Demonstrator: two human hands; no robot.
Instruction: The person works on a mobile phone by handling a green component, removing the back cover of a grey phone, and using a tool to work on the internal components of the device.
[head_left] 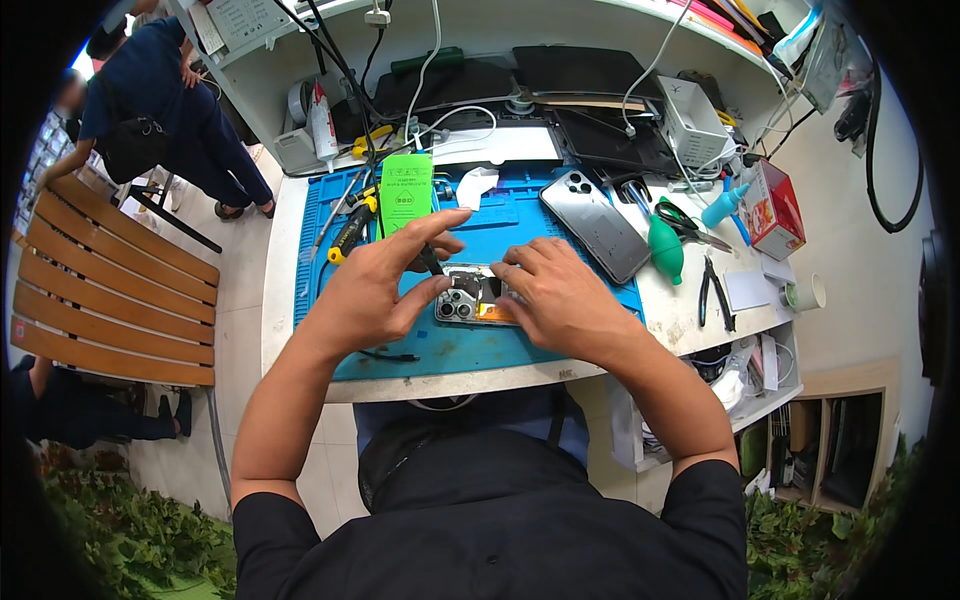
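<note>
An opened phone [458, 306] lies on the blue work mat [400, 366], its camera lenses at the left end, with dark inner parts and an orange strip showing. Above its left end my left hand [385, 285] is curved, thumb low and index finger stretched out. A slim black tool [431, 260] shows between its fingers; its kind I cannot make out. My right hand [565, 298] bends over the phone's right end, fingertips gripping its edge and hiding that part. To the right of that hand rests a grey phone back with three lenses [597, 225].
A green card [405, 195] and yellow-black screwdriver [352, 232] lie at left. Toward the right are a green air blower [665, 248], scissors [692, 226], black pliers [715, 295], a blue bottle [725, 205] and a red-white box [773, 210]. Dark screens [590, 75] stand behind.
</note>
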